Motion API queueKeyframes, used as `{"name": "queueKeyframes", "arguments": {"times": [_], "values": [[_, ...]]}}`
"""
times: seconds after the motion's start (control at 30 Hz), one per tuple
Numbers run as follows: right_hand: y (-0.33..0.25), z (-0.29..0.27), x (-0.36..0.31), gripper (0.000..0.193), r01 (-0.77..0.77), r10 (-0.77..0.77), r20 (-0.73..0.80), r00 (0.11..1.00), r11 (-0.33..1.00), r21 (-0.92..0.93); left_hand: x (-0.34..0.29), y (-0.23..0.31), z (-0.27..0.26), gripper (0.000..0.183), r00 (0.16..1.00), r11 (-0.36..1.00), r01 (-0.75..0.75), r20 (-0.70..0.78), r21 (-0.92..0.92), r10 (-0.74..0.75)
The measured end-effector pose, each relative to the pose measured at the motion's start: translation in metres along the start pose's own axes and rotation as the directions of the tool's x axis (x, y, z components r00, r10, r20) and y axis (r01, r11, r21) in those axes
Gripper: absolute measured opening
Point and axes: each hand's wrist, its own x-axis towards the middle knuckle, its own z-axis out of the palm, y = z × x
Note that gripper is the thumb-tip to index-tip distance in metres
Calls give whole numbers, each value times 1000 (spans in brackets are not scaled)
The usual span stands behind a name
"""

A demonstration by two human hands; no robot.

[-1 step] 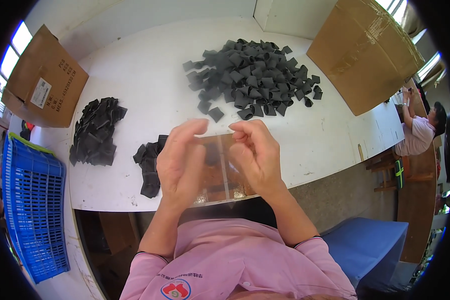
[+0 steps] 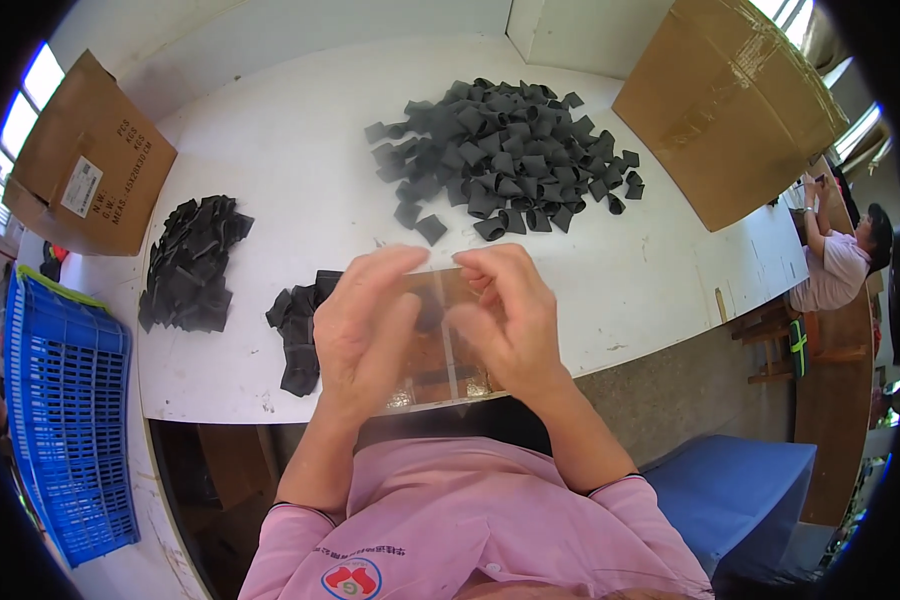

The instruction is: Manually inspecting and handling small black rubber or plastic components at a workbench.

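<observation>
My left hand (image 2: 360,325) and my right hand (image 2: 512,315) face each other over a brown board with clear tape (image 2: 432,355) at the table's front edge. Both hands have bent fingers with the thumbs apart from them, and I see nothing held in either. The left one is smeared by motion. Their fingertips come close together but leave a small gap. Beside my left hand lies a small pile of flat black fabric pieces (image 2: 298,345), partly hidden by it. Beyond the fingertips is a large heap of dark grey fabric loops (image 2: 505,155).
Another pile of black fabric pieces (image 2: 195,265) lies on the white table (image 2: 300,170) at left. Cardboard boxes stand at the far left (image 2: 100,165) and far right (image 2: 725,110). A blue plastic basket (image 2: 75,420) is at left, a blue covered thing (image 2: 735,490) at right. Another person (image 2: 835,260) sits beyond.
My left fingertips have moved slightly right, toward the right hand. The right hand has shifted a little, its fingers nearer the left. The piles stay where they were.
</observation>
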Motion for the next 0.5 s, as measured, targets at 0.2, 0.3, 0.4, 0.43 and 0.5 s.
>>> {"name": "queueKeyframes", "arguments": {"times": [0.2,0.3,0.4,0.43,0.5], "values": [[-20,3,-2,39,67,-63,42,997,992,-105,-4,6,2,15,996,998,48,83,-39,-45],[-21,7,1,31,152,-144,53,988,968,-202,-6,4,0,9,950,803,216,-72,-555,-305],[-21,8,2,27,161,-152,53,987,956,-244,-6,0,-1,8,918,650,230,-60,-724,-392],[-21,8,3,25,158,-152,46,987,955,-250,-10,-6,-3,11,924,645,245,-27,-724,-382],[-26,7,7,23,144,-143,21,990,970,-195,-13,-5,-2,10,919,679,265,-33,-685,-393]]}}
